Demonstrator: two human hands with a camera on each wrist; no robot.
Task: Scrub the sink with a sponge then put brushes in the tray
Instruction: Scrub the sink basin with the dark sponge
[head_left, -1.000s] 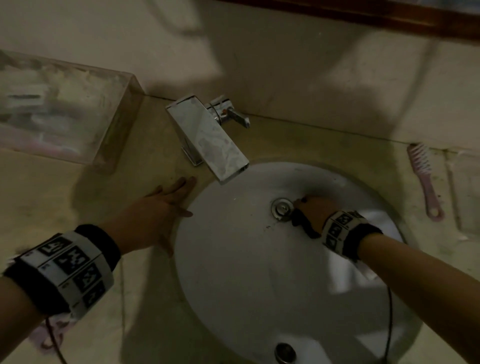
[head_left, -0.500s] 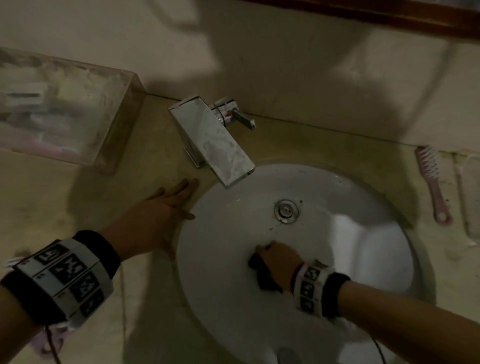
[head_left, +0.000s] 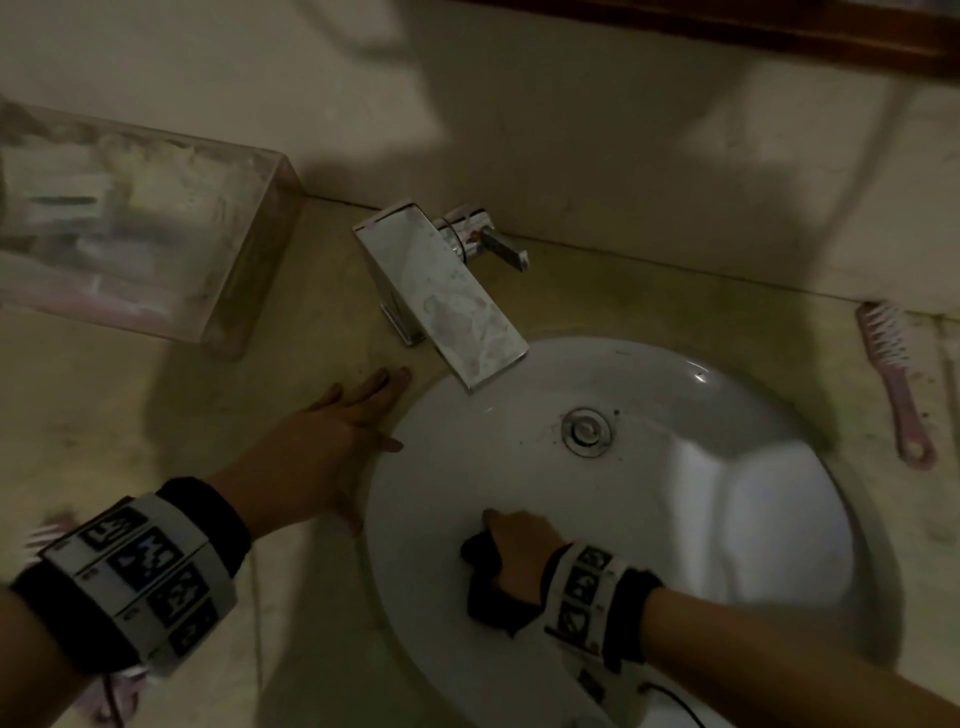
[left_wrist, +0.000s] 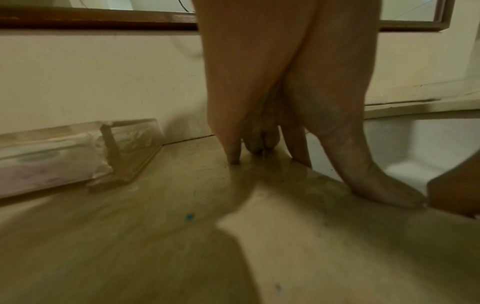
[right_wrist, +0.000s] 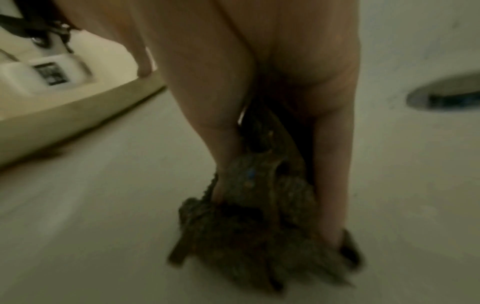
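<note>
My right hand (head_left: 514, 545) grips a dark, ragged sponge (head_left: 488, 587) and presses it on the near left slope of the white round sink (head_left: 753, 519). The right wrist view shows the sponge (right_wrist: 259, 226) bunched between thumb and fingers, flat against the basin, with the drain (right_wrist: 446, 96) to the right. My left hand (head_left: 322, 441) lies flat with straight fingers on the beige counter beside the sink's left rim; its fingertips (left_wrist: 233, 158) touch the counter. A pink brush (head_left: 891, 379) lies on the counter at the right. A clear tray (head_left: 228, 322) stands at the back left.
A square chrome tap (head_left: 441, 291) with a side lever juts over the sink's back rim. The drain (head_left: 587, 431) sits in the middle of the bowl. Something pink (head_left: 52, 525) lies by my left wrist. A wall with a wooden frame runs behind the counter.
My right hand has dragged the sponge from the drain down toward the near left side of the bowl. The left hand has stayed flat on the counter.
</note>
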